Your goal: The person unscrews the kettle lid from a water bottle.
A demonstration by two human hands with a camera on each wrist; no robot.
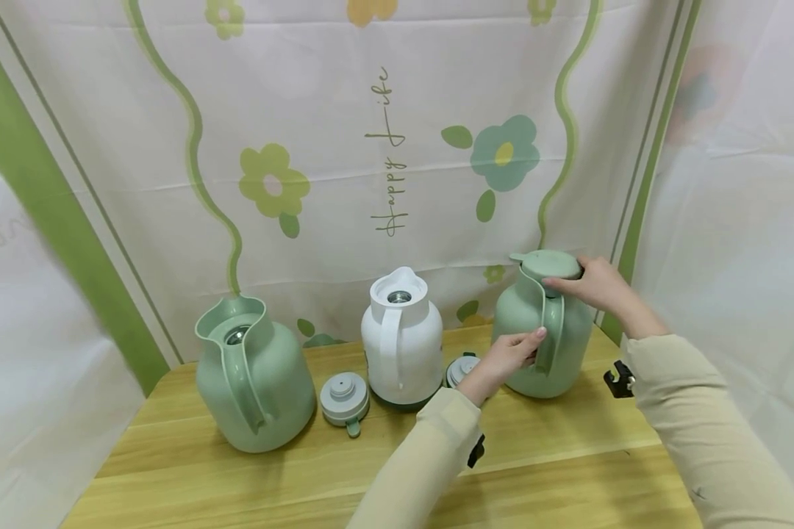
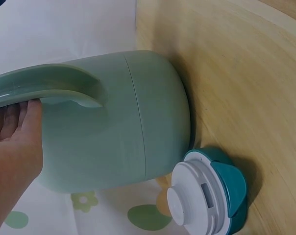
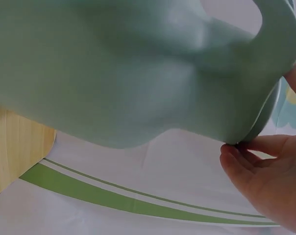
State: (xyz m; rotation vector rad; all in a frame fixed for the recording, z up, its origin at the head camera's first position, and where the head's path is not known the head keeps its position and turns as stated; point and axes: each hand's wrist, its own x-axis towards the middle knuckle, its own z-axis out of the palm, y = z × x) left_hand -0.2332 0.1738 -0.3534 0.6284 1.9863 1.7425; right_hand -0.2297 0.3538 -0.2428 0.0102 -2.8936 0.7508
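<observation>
A green thermos jug (image 1: pixel 574 345) stands upright at the right of the table in the head view. My left hand (image 1: pixel 508 355) grips its handle; in the left wrist view, the fingers (image 2: pixel 13 120) curl behind that handle (image 2: pixel 50 81). At the jug's top, my right hand (image 1: pixel 598 285) holds the rim of a green lid (image 1: pixel 551 262) between thumb and fingers. The lid sits at the mouth, slightly tilted. From the right wrist view, the right hand (image 3: pixel 270 176) pinches the lid's edge; whether the lid is fully seated cannot be told.
A white jug (image 1: pixel 420 349) and another green jug (image 1: pixel 274 393) stand lidless to the left. One upturned lid (image 1: pixel 345 397) lies between them; a second upturned lid (image 2: pixel 202 193) lies near the held jug. A printed curtain (image 1: pixel 331 88) hangs behind the wooden table (image 1: pixel 291 488).
</observation>
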